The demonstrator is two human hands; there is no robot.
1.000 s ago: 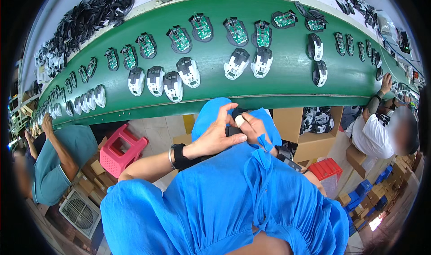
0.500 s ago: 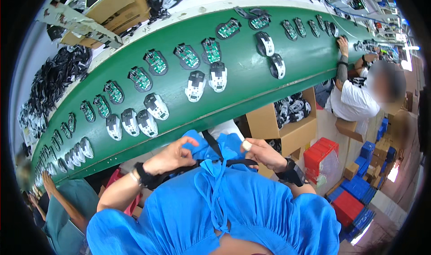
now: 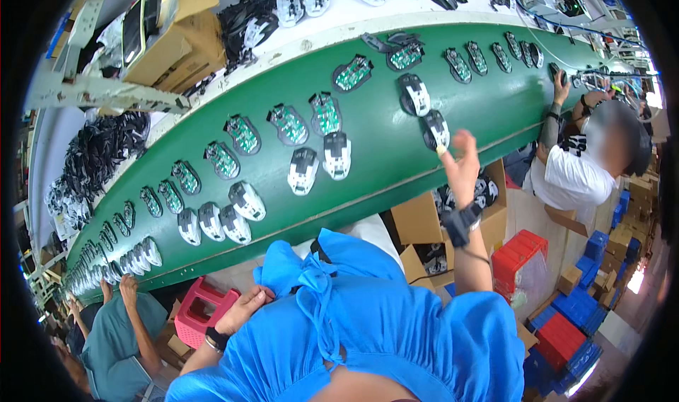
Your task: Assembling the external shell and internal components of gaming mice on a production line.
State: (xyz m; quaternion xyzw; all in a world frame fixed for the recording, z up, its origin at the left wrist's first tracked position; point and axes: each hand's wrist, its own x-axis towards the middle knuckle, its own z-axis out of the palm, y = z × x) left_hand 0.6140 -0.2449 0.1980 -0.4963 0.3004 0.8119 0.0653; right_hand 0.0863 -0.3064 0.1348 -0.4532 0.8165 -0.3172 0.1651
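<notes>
My right hand point(image 3: 463, 165) reaches over the green belt with its fingers apart. A pale finger cover point(image 3: 441, 149) on one of its fingertips is at the near end of a black-and-white computer mouse point(image 3: 435, 129); whether it touches is hard to tell. Another such mouse point(image 3: 414, 95) lies just beyond. My left hand point(image 3: 246, 308) is low by my lap, its fingers curled against my blue clothing point(image 3: 283, 267); what they hold, if anything, is hidden. Left of my right hand, two white-topped mice point(image 3: 337, 156) lie below open mouse bases with green circuit boards point(image 3: 325, 112).
The green conveyor belt point(image 3: 382, 158) bears several more mice and bases. Cardboard boxes with black parts point(image 3: 414, 218) stand below its near edge. A pink stool point(image 3: 205, 310) is at left, a red crate point(image 3: 520, 260) at right. Co-workers sit at both sides, one in a white shirt point(image 3: 573, 179).
My right hand has moved from my waist forward and right to the mouse on the belt. My left hand has dropped toward my lap. The view has shifted slightly.
</notes>
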